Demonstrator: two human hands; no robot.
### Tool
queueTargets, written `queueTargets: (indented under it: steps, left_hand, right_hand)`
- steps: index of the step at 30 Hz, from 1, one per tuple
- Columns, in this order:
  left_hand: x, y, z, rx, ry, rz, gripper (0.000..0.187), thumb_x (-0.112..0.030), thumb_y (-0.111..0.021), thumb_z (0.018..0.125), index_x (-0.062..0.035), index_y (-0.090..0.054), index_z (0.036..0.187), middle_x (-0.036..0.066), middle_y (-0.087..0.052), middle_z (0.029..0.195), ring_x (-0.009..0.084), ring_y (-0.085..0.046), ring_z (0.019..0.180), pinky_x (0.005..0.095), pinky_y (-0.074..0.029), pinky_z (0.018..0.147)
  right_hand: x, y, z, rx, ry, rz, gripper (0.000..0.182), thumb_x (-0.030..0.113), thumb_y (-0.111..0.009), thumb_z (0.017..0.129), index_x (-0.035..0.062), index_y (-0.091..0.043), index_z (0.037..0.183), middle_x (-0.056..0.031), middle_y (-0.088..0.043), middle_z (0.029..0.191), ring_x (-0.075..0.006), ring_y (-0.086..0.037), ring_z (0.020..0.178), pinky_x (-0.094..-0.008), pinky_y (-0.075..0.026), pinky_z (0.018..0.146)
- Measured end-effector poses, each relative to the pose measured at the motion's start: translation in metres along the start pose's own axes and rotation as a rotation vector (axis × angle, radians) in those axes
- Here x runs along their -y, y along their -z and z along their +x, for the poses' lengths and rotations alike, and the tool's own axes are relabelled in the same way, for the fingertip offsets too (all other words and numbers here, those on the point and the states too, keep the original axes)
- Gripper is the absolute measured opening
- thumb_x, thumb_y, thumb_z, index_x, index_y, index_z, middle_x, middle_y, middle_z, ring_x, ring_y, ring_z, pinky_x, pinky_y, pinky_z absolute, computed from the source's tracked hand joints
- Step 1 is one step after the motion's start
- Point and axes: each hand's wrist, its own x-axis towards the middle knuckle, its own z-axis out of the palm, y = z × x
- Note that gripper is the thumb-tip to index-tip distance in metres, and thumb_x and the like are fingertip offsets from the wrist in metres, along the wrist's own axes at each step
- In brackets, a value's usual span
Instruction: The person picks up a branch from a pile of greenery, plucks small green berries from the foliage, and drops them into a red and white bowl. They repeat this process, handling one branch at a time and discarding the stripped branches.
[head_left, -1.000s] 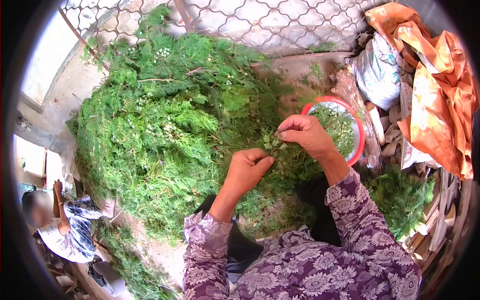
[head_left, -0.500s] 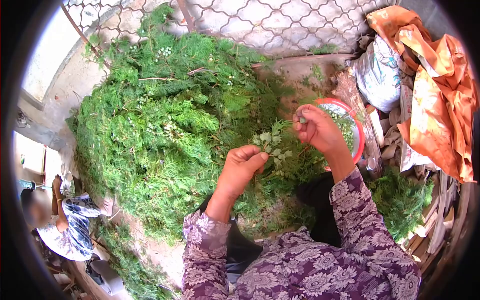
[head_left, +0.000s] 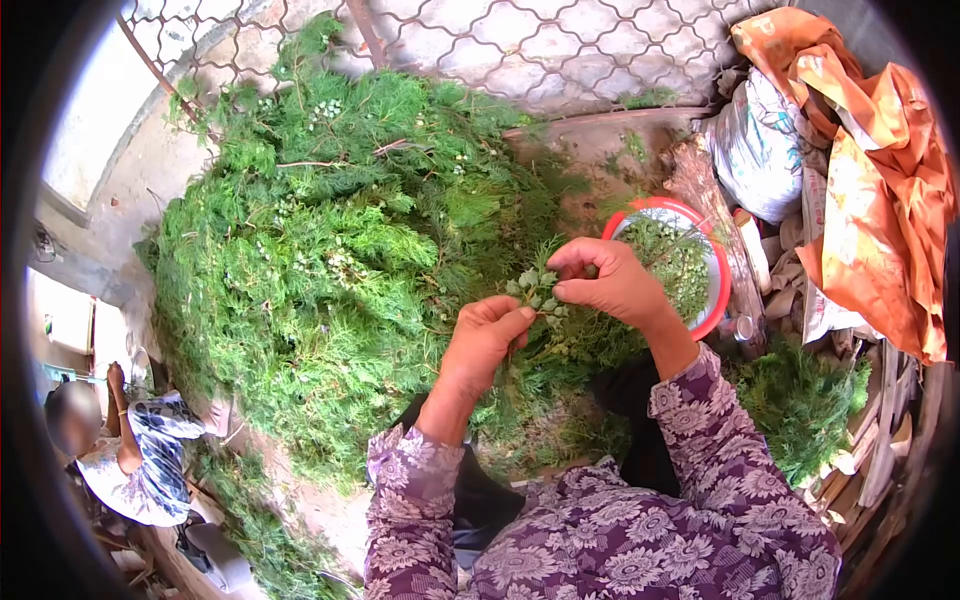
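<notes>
My left hand (head_left: 482, 342) pinches a small conifer sprig (head_left: 533, 288) that carries several pale green seed cones. Close beside it, my right hand (head_left: 612, 283) has its thumb and forefinger bent in at the cones on the sprig's right side; the fingers hide what exactly lies between them. Under and behind both hands spreads a large heap of green conifer branches (head_left: 330, 250), with clusters of cones among the foliage. A round basin with a red rim (head_left: 722, 300) stands right of my right hand and holds many picked green cones and bits of leaf.
Wire mesh (head_left: 560, 45) borders the far side. To the right are an orange sack (head_left: 870, 200), a white bag (head_left: 757, 150), a log (head_left: 700, 185) and split wood (head_left: 885, 430). More branches (head_left: 805, 405) lie near it. Another person (head_left: 135, 455) sits at far left.
My right hand has moved left and slightly down, from above the basin's edge to the cones on the sprig. More of the basin shows. My left hand has stayed almost still.
</notes>
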Motion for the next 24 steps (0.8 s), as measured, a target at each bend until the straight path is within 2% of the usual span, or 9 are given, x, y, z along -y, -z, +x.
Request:
queueTargets:
  steps: [3, 12, 15, 17, 18, 20, 21, 23, 24]
  left_hand:
    - [0.003, 0.001, 0.001, 0.022, 0.003, 0.024, 0.014, -0.014, -0.061, 0.08, -0.0055, -0.059, 0.068, -0.003, -0.053, 0.055, 0.003, -0.043, 0.048, 0.018, -0.029, 0.045]
    - [-0.001, -0.001, -0.002, 0.067, 0.011, 0.035, 0.012, -0.012, -0.061, 0.08, -0.0043, -0.059, 0.071, -0.002, -0.053, 0.057, 0.0048, -0.045, 0.049, 0.0187, -0.032, 0.046]
    - [-0.005, -0.006, 0.001, 0.009, 0.039, 0.088, 0.012, -0.013, -0.061, 0.08, -0.0047, -0.059, 0.071, -0.003, -0.052, 0.057, 0.0044, -0.045, 0.049, 0.0187, -0.031, 0.045]
    - [-0.006, -0.004, -0.003, 0.027, 0.052, 0.115, 0.013, -0.013, -0.062, 0.079, -0.0044, -0.059, 0.07, -0.003, -0.052, 0.056, 0.0043, -0.044, 0.048, 0.0189, -0.031, 0.045]
    - [-0.007, -0.003, -0.005, 0.046, 0.065, 0.142, 0.014, -0.014, -0.062, 0.079, -0.0041, -0.059, 0.069, -0.002, -0.052, 0.056, 0.0041, -0.043, 0.048, 0.019, -0.031, 0.045]
    - [-0.004, 0.001, -0.008, 0.02, 0.056, 0.069, 0.014, -0.014, -0.062, 0.079, -0.0044, -0.059, 0.069, -0.003, -0.052, 0.056, 0.0043, -0.043, 0.048, 0.0188, -0.031, 0.045]
    - [-0.003, 0.003, -0.009, -0.011, 0.05, -0.005, 0.014, -0.014, -0.062, 0.079, -0.0046, -0.059, 0.069, -0.003, -0.052, 0.055, 0.0045, -0.043, 0.048, 0.0186, -0.031, 0.045]
    - [-0.007, 0.004, -0.009, -0.015, 0.059, 0.003, 0.013, -0.013, -0.062, 0.079, -0.0046, -0.059, 0.07, -0.003, -0.052, 0.055, 0.0047, -0.043, 0.048, 0.0183, -0.031, 0.046]
    - [-0.009, 0.005, -0.009, -0.018, 0.067, 0.013, 0.012, -0.012, -0.062, 0.079, -0.0046, -0.058, 0.07, -0.003, -0.052, 0.056, 0.0048, -0.043, 0.048, 0.018, -0.031, 0.046]
  right_hand:
    - [-0.006, 0.0, 0.002, -0.018, 0.088, -0.112, 0.021, 0.007, -0.067, 0.071, 0.0004, -0.059, 0.09, 0.002, -0.054, 0.067, -0.0043, -0.048, 0.06, -0.0188, -0.039, 0.052]
    - [-0.005, -0.005, 0.0, -0.002, -0.036, 0.0, 0.015, 0.008, -0.064, 0.075, 0.0002, -0.059, 0.086, 0.0013, -0.056, 0.069, -0.0041, -0.05, 0.063, -0.0203, -0.041, 0.055]
    - [-0.018, -0.008, 0.002, -0.159, 0.129, -0.226, 0.012, 0.008, -0.061, 0.077, -0.0002, -0.058, 0.085, -0.0001, -0.056, 0.07, -0.0059, -0.051, 0.063, -0.0209, -0.042, 0.056]
    - [-0.018, 0.0, 0.007, -0.35, 0.314, -0.543, 0.01, 0.007, -0.058, 0.079, 0.0008, -0.056, 0.086, -0.0015, -0.056, 0.071, -0.0077, -0.05, 0.059, -0.0198, -0.039, 0.051]
    - [-0.015, 0.01, 0.007, -0.355, 0.316, -0.544, 0.01, 0.007, -0.058, 0.079, 0.0008, -0.056, 0.086, -0.0015, -0.056, 0.071, -0.0077, -0.05, 0.059, -0.0198, -0.039, 0.051]
    - [-0.003, 0.028, 0.004, -0.215, -0.028, 0.421, 0.01, 0.007, -0.056, 0.079, 0.0022, -0.053, 0.088, -0.0024, -0.056, 0.072, -0.0071, -0.046, 0.055, -0.0177, -0.034, 0.045]
    - [0.002, 0.025, 0.001, -0.213, -0.029, 0.42, 0.01, 0.007, -0.056, 0.079, 0.0022, -0.053, 0.088, -0.0024, -0.056, 0.072, -0.0071, -0.046, 0.055, -0.0177, -0.034, 0.045]
    - [0.011, 0.018, -0.004, -0.129, -0.057, 0.755, 0.009, 0.007, -0.056, 0.081, 0.0035, -0.052, 0.088, -0.0016, -0.055, 0.072, -0.0041, -0.04, 0.051, -0.0163, -0.027, 0.041]
    - [0.009, 0.018, -0.003, -0.128, -0.059, 0.755, 0.009, 0.007, -0.056, 0.081, 0.0035, -0.052, 0.088, -0.0016, -0.055, 0.072, -0.0041, -0.04, 0.051, -0.0163, -0.027, 0.041]
